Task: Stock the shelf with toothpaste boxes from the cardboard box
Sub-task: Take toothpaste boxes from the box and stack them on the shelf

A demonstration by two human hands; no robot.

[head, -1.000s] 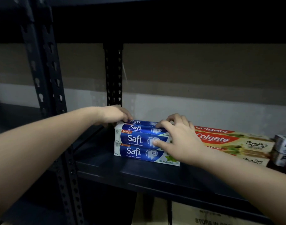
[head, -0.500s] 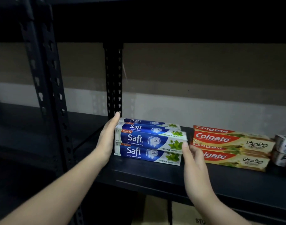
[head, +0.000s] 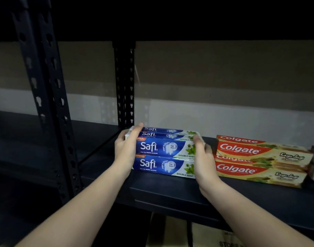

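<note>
- Upright post (head: 124, 82): dark, slotted, just behind the left hand; little room to slide the stack further that way.
- Left hand (head: 125, 148): flat and open-fingered, palm pressed on the left ends of the Safi boxes (head: 163, 152), fingertips reaching the back row (not wrapped round anything).
- Safi boxes: two high, at least two deep, between both hands, sitting on the shelf (head: 170, 191) set back from its front lip.
- Right hand (head: 201, 157): fingers together, flat against the right ends; both palms squeeze the stack.
- Step looks like squaring up: press evenly so ends sit flush, keep the top boxes from riding back.
- Colgate boxes (head: 259, 161): just right of the right hand, narrow gap for withdrawing it.
- Cardboard box (head: 206, 236): below the shelf, partly visible.
</note>
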